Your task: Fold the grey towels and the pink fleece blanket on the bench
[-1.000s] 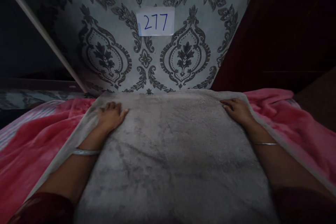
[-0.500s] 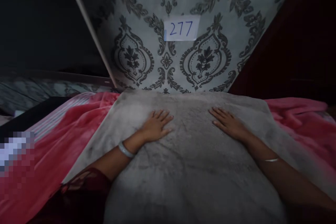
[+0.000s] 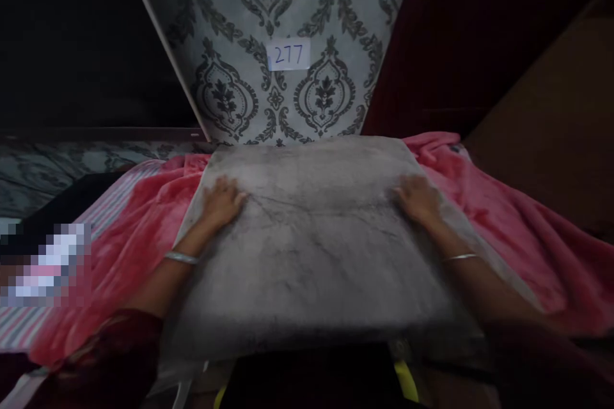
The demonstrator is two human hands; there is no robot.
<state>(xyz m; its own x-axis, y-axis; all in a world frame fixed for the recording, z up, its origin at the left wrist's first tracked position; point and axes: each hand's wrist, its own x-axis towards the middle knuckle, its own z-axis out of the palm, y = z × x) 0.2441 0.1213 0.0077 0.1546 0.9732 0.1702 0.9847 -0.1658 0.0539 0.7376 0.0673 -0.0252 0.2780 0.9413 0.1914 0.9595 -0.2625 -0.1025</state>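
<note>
A grey plush cloth [image 3: 307, 249] lies spread over the surface before me, with faint creases running between my hands. On its left side my left hand [image 3: 223, 201] rests palm down, fingers apart and somewhat blurred. My right hand [image 3: 417, 198] lies on the cloth's right side, also palm down, its fingers smeared by motion but stretched out. Neither hand holds anything. Each wrist wears a bangle.
A pink plush blanket [image 3: 158, 217] shows on both sides of the grey cloth. Behind stands a patterned wall [image 3: 230, 32] bearing a paper marked 277 [image 3: 288, 54]. A dark screen [image 3: 86, 45] is at left, a dark red panel [image 3: 446, 45] at right.
Both hands have slid apart toward the cloth's left and right sides. The view has shifted right and down, so the cloth's near edge now shows.
</note>
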